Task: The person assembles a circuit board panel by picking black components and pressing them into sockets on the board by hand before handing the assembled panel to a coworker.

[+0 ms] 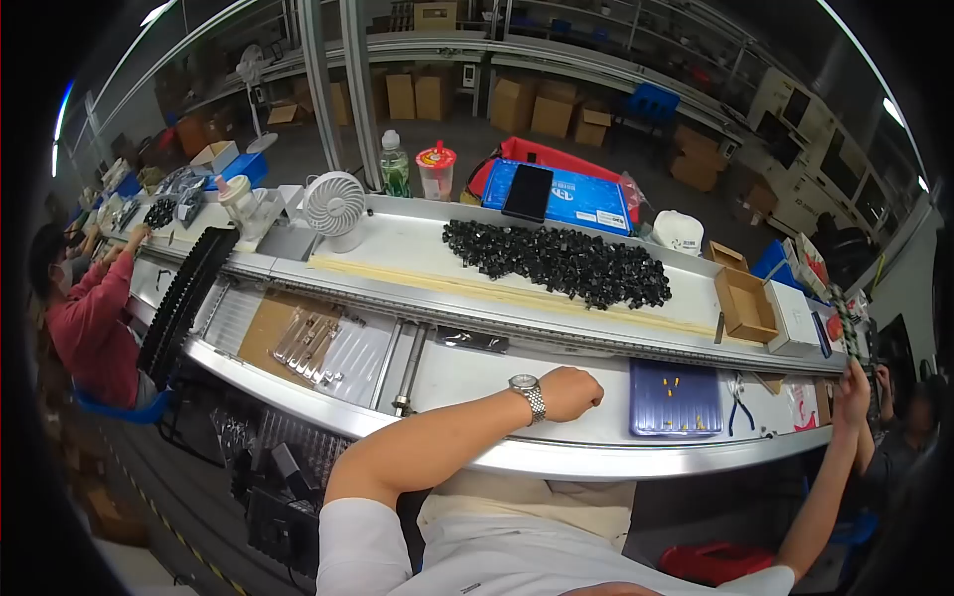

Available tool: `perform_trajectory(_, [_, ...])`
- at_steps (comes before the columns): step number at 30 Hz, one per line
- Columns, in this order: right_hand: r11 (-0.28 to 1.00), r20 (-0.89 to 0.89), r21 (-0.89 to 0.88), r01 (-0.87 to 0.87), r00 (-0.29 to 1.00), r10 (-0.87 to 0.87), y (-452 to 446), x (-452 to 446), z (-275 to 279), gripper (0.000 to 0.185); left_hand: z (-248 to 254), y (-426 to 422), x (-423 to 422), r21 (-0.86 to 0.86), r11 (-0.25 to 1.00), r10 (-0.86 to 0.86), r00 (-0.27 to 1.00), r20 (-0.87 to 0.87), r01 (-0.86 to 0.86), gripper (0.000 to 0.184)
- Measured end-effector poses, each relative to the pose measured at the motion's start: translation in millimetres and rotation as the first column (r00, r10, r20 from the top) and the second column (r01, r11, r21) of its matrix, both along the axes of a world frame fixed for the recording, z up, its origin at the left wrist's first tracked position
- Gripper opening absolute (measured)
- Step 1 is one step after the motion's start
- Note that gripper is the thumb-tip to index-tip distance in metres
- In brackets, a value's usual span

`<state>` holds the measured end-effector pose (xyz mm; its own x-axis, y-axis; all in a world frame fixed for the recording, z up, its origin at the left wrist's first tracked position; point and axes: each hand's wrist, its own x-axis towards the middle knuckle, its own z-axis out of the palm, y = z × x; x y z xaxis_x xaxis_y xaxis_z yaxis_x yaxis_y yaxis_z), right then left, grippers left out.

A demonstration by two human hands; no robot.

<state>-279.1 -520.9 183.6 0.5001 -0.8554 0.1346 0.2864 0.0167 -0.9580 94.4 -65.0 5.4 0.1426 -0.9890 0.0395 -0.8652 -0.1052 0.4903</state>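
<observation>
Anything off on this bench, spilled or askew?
Nothing looks clearly spilled or damaged. Mildly odd: black parts heaped loose on the raised shelf, not in a container, and long black strips at the left reaching past the bench's front edge. Both might be deliberate.

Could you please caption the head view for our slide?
Left hand with wristwatch over a workbench near a blue tray, small black parts heaped beyond; right hand stretched aside.
</observation>
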Motion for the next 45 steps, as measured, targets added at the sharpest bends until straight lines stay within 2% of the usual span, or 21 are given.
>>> perform_trajectory(2, [1.0, 0.033, 0.026, 0.004, 0.999, -0.005, -32, -36, -2, 0.011, -2, 4, -3, 0.017, 1.0, -0.018, 1.0, -0.013, 0.018, 0.019])
perform_trajectory(7, [0.96, 0.046, 0.009, 0.279, 0.959, -0.279, -79, -138, -9, 0.013, 7, 3, -9, -0.003, 0.999, -0.047, 0.999, -0.011, 0.047, 0.026])
perform_trajectory(8, [0.996, 0.054, 0.076, 0.036, 0.998, -0.04, -70, -145, -5, 0.015, 7, 2, -9, 0.012, 0.998, -0.059, 0.998, 0.006, 0.059, 0.028])
perform_trajectory(9, [0.971, 0.081, 0.14, -0.192, 0.98, 0.182, -58, -143, 8, 0.018, 4, 2, -9, 0.042, 0.998, -0.049, 0.999, 0.005, 0.049, 0.031])
perform_trajectory(10, [0.975, 0.071, 0.128, -0.182, 0.982, 0.174, -50, -150, 12, 0.018, 6, 1, -10, 0.087, 0.995, -0.042, 0.999, 0.019, 0.041, 0.032])
perform_trajectory(12, [0.991, 0.066, 0.077, 0.112, 0.991, -0.117, -41, -166, -1, 0.018, 15, 3, -12, 0.169, 0.983, -0.071, 0.997, 0.025, 0.066, 0.034])
perform_trajectory(13, [0.972, 0.072, 0.069, 0.225, 0.971, -0.23, -39, -171, -5, 0.018, 7, 5, -11, 0.077, 0.995, -0.061, 0.998, -0.024, 0.063, 0.031])
perform_trajectory(15, [0.932, 0.086, 0.067, 0.355, 0.929, -0.36, -37, -178, -13, 0.018, 13, 7, -9, 0.067, 0.995, -0.078, 0.997, 0.003, 0.077, 0.027])
perform_trajectory(21, [0.858, 0.09, 0.082, 0.507, 0.854, -0.513, -49, -196, -26, 0.018, 13, 7, -7, 0.0, 0.998, -0.068, 0.997, -0.025, 0.068, 0.023])
perform_trajectory(25, [0.836, 0.072, 0.081, 0.543, 0.833, -0.548, -59, -203, -27, 0.019, 17, 6, -9, 0.069, 0.995, -0.065, 0.997, -0.033, 0.068, 0.023])
perform_trajectory(37, [0.835, 0.057, 0.062, 0.547, 0.833, -0.55, -98, -209, -47, 0.023, 13, 5, -9, 0.065, 0.995, -0.075, 0.996, -0.041, 0.078, 0.024])
perform_trajectory(40, [0.878, 0.078, -0.02, 0.478, 0.876, -0.475, -135, -240, -58, 0.025, 9, 4, -10, 0.111, 0.989, -0.093, 0.996, -0.014, 0.094, 0.025])
perform_trajectory(43, [0.935, 0.085, 0.014, 0.355, 0.931, -0.355, -186, -262, -64, 0.028, 1, 2, -7, 0.164, 0.983, -0.081, 0.997, -0.01, 0.082, 0.025])
perform_trajectory(45, [0.963, 0.1, 0.005, 0.27, 0.958, -0.269, -213, -262, -63, 0.031, 5, 5, -6, 0.141, 0.989, -0.052, 0.999, 0.016, 0.049, 0.024])
